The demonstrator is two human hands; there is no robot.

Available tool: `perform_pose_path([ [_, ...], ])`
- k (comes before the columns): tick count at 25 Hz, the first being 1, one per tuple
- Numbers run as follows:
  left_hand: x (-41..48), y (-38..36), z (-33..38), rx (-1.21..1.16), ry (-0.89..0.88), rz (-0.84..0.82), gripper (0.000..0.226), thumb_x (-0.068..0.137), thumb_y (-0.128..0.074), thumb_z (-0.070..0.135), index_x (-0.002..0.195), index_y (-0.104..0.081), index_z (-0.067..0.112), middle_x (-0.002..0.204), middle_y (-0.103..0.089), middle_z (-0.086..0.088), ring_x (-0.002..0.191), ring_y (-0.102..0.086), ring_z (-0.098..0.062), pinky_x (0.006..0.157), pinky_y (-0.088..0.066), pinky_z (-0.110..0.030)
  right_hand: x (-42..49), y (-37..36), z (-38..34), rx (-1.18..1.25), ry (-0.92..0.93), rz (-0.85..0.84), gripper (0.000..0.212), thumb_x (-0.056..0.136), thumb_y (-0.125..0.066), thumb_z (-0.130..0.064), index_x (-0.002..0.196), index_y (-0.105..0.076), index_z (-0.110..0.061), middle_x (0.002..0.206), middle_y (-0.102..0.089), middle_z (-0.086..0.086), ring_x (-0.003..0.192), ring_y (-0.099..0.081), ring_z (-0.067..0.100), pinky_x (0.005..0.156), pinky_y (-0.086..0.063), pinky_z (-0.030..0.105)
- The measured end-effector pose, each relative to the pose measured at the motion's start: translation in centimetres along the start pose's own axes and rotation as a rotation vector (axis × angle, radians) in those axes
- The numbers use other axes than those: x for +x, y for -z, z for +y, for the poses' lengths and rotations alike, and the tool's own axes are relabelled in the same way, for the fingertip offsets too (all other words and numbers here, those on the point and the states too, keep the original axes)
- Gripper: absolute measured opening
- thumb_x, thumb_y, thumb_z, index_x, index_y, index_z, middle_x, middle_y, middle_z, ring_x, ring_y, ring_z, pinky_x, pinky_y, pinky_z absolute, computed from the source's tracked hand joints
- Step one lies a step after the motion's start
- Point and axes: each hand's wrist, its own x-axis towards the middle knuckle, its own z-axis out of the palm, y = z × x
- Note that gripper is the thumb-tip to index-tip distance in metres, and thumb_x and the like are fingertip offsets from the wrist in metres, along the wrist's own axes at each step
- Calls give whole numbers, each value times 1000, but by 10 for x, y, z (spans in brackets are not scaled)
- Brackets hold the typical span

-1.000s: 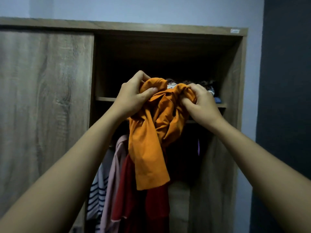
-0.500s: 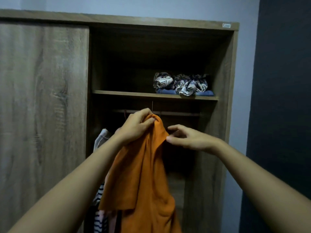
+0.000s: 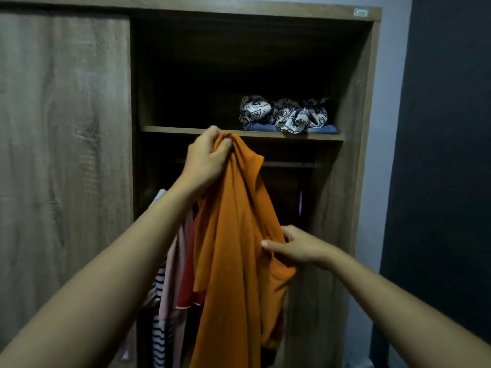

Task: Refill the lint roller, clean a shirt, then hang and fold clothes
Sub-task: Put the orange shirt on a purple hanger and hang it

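On the left, the wooden wardrobe door (image 3: 66, 155) covers that side. Just right of it, a striped top (image 3: 159, 328), a pink top (image 3: 170, 274) and a red top (image 3: 188, 274) hang in the open part. The left hand (image 3: 204, 160) is up high, in front of the shelf's (image 3: 172, 129) front edge, its fingers curled tight round the top of the orange shirt (image 3: 233, 261). The shirt hangs straight down from that hand, its long way up and down, in front of the other clothes. Lower down, the right hand (image 3: 300, 248) pinches the shirt's right side, thumb in front. At the shelf's right end, a patterned cloth (image 3: 284, 115) lies on a blue folded thing (image 3: 259, 127)
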Motion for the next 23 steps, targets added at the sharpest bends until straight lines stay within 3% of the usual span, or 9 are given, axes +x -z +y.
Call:
perform_pose_path([
  [4,-7,19,-40,8,162,26,15,96,-47,26,95,-57,15,86,-55,0,85,-54,-18,75,-43,-34,-10,10,10,13,21,67,11,95,-48,-16,91,-58,-16,81,-57,-4,71,-53,7,62,-44,14],
  [9,-48,29,-99,202,323,-72,24,97,-46,25,107,-63,10,101,-62,-10,101,-56,-30,78,-37,-31,-34,68,-3,-75,158,444,11,89,-56,-7,100,-57,-8,88,-56,-4,80,-54,6,67,-47,10],
  [10,-55,28,-104,227,332,-104,27,98,-45,26,110,-62,10,108,-62,-13,104,-55,-31,80,-38,-33,-40,76,-6,-47,160,434,5,90,-54,-5,93,-56,-9,88,-56,-2,82,-55,10,67,-48,15],
  [12,-63,23,-107,215,354,-125,29,98,-43,30,112,-62,12,112,-59,-16,104,-54,-31,84,-40,-38,-47,88,-12,-77,95,362,22,93,-45,-1,81,-60,-13,92,-57,-4,90,-56,13,69,-48,18],
  [15,-67,8,-100,140,369,-120,31,91,-42,27,86,-64,7,88,-59,-12,88,-54,-30,76,-39,-41,-48,97,-14,-230,-42,280,31,96,-41,-7,98,-67,-24,99,-53,-19,92,-53,3,70,-42,15],
  [17,-66,-10,-96,116,344,-162,29,82,-36,26,77,-63,17,82,-62,-4,86,-58,-27,78,-41,-39,-43,97,-11,-241,-100,244,31,97,-39,-9,109,-64,-25,100,-52,-19,90,-52,1,69,-42,14],
  [20,-57,-60,-91,10,340,-244,35,83,-37,28,98,-68,18,84,-69,0,82,-64,-18,78,-47,-29,-30,86,-1,-250,-146,177,33,95,-40,-4,120,-58,-16,106,-53,-14,87,-52,-2,63,-46,3],
  [23,-42,-125,-93,-25,276,-308,29,90,-46,32,101,-69,18,81,-70,3,80,-68,-15,79,-51,-29,-13,78,11,-402,-168,105,44,88,-47,1,127,-54,-16,116,-53,-10,92,-54,2,66,-43,-1],
])
